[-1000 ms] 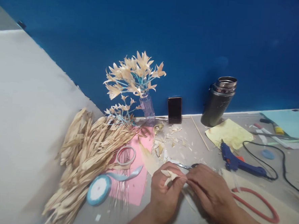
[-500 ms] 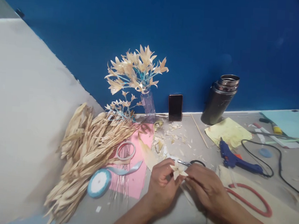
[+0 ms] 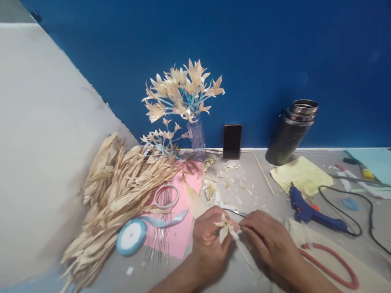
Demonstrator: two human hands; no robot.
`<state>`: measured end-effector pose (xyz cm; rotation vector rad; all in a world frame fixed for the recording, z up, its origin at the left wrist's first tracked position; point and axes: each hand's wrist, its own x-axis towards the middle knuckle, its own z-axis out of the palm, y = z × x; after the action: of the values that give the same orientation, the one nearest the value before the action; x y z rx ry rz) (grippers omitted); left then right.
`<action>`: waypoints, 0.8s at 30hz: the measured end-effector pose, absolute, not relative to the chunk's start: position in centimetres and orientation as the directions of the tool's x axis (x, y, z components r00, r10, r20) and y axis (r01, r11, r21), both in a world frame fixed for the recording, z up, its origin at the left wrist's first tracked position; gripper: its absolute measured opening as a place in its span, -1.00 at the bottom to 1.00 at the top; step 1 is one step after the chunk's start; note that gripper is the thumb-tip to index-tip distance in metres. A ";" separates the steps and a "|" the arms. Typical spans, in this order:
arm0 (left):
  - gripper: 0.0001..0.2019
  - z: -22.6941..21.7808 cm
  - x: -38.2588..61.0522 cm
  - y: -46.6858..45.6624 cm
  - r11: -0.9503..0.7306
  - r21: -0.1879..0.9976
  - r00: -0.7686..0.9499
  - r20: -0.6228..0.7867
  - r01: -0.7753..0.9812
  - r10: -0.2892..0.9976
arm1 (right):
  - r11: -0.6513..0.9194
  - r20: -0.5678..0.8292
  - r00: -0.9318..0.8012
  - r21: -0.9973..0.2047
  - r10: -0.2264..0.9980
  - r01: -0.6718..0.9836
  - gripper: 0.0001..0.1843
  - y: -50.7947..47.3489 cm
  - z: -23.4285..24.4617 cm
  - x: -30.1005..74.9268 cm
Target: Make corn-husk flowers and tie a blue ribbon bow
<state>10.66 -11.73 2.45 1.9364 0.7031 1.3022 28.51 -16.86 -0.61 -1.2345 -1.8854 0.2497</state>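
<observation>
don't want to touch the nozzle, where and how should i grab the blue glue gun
Probably by the handle, the right hand coming from the near right: the glue gun lies on its side, handle stretching right, nozzle pointing away toward the wall.

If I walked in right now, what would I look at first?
Probably the big bunch of pale flowers with blue stems, in a see-through purplish vase against the deep blue wall. Next might come the heap of dried husks at the left and the blue glue gun at the right. Then, low in the middle, the small pale flower in the left hand, the right hand close beside it.
</observation>
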 end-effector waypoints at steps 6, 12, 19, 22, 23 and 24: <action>-0.88 1.7 11.1 -12.0 -0.422 0.898 0.325 0.364 0.128 0.873 | 0.466 0.503 -0.140 -0.611 0.853 0.641 -0.83 -17.2 -0.9 28.3; -0.82 1.4 11.4 -12.5 -0.333 0.940 0.378 0.282 0.075 0.882 | 0.441 0.481 -0.130 -0.619 0.867 0.650 -0.77 -17.3 -0.9 28.2; -0.81 1.2 11.1 -12.1 -0.379 0.919 0.204 0.352 0.112 0.914 | 0.436 0.437 -0.170 -0.631 0.883 0.642 -0.79 -17.1 -1.0 28.1; -0.83 0.9 11.0 -11.9 -0.387 0.915 0.210 0.359 0.112 0.910 | 0.411 0.407 -0.166 -0.641 0.898 0.649 -0.80 -17.1 -1.2 28.0; -0.82 0.7 10.9 -11.8 -0.384 0.918 0.216 0.356 0.101 0.909 | 0.389 0.384 -0.161 -0.647 0.909 0.656 -0.80 -17.1 -1.3 28.0; -0.82 0.5 10.9 -11.8 -0.376 0.923 0.220 0.350 0.085 0.911 | 0.363 0.357 -0.153 -0.654 0.922 0.664 -0.80 -17.1 -1.3 28.0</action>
<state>10.86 -11.82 0.53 1.6649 0.9442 1.2547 28.00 -17.09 -1.34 -1.3774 -1.8972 0.4492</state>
